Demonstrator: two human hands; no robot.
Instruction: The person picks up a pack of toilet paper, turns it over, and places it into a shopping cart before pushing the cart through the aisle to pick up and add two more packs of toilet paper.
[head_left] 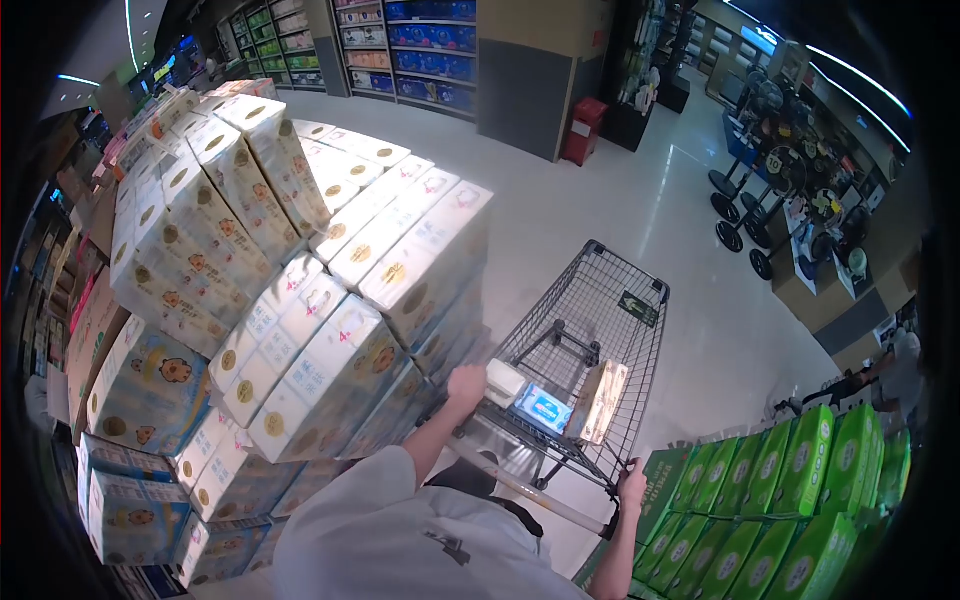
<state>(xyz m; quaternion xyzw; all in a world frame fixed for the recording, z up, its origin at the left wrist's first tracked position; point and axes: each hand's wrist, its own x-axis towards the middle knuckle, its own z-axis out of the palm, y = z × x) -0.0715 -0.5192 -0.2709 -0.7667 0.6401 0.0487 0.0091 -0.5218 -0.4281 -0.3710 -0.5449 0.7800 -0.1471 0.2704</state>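
Observation:
A black wire shopping cart (640, 375) stands in front of me, with its pale handle bar (530, 492) close to my body. My left hand (467, 384) is closed at the cart's near left corner, beside a white package (505, 383). Wrapped round the near right corner of the frame is my right hand (632, 482). Inside the cart lie the white package, a blue-and-white pack of wipes (543, 408) and a tan, shiny pack (603, 400). The fingertips of my left hand are hidden from view.
Tall stacks of white tissue packs (330, 350) rise close on the left. Green packs (770, 490) are piled at the near right. Pale floor (430, 125) stretches ahead to a pillar (520, 90) and a red bin (584, 130). Standing fans (765, 170) line the right side.

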